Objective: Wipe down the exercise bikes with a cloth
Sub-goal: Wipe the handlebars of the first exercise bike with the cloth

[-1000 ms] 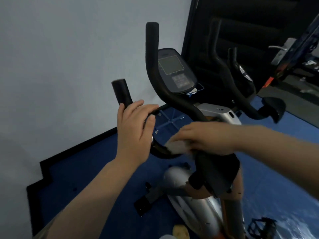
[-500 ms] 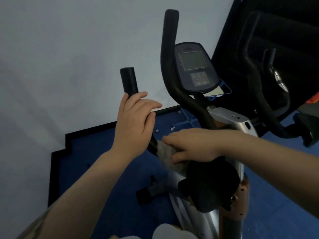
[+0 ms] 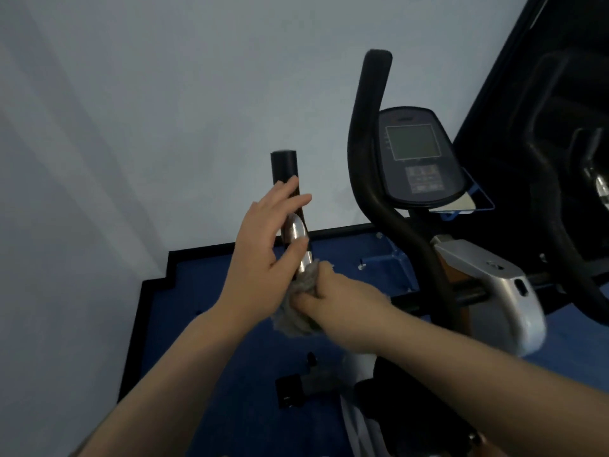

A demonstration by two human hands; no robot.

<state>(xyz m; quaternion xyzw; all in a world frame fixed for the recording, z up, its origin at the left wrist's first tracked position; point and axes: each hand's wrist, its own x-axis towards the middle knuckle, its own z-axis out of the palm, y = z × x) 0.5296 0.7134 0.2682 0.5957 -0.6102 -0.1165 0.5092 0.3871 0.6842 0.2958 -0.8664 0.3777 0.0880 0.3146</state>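
Note:
An exercise bike stands in front of me, with a black left handlebar grip (image 3: pixel 284 168) that carries a shiny metal sensor plate (image 3: pixel 295 229). My left hand (image 3: pixel 263 249) lies against that grip with straight fingers, the thumb touching the plate. My right hand (image 3: pixel 342 303) grips a grey cloth (image 3: pixel 298 310) bunched round the bar just below the plate. A tall curved black handlebar (image 3: pixel 369 150) and the console (image 3: pixel 418 156) with its grey screen stand to the right.
A pale wall fills the left and top. The bike's silver housing (image 3: pixel 501 291) and a black foot (image 3: pixel 290 390) sit over the blue floor mat (image 3: pixel 184 324) with its black border. A second dark machine (image 3: pixel 566 179) stands at the far right.
My left hand has loosened from the grip, and its fingers are now straight. My right hand has slid the cloth up the bar towards the left grip. The camera has tilted up and left.

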